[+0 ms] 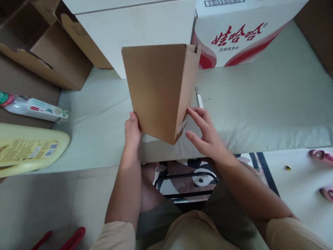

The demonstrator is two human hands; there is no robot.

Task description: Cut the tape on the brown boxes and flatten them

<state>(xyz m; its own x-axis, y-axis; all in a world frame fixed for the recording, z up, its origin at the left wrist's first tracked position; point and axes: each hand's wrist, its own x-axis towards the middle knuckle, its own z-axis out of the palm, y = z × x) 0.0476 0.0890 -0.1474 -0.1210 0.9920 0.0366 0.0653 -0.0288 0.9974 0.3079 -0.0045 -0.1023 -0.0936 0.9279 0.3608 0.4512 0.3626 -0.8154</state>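
Observation:
A plain brown cardboard box (156, 90) is held up, tilted, in front of me. My left hand (133, 130) grips its lower left edge, with the thumb on the near face and the other fingers hidden behind. My right hand (204, 133) is at the lower right side, fingers apart, an index fingertip at the box's narrow side by a pale label or tape patch. Whether that fingertip presses on it I cannot tell. Just beyond the right hand, a slim utility knife (199, 97) lies on the pale green cloth (260, 104).
White cartons, one with red print (234, 41), stand behind the box. Open brown cartons (62, 52) are at the back left. A clear bottle (36, 108) and a yellow jug (31, 147) lie left. Below the cloth's edge are a panda-patterned mat (177, 177) and pink shoes (322, 156).

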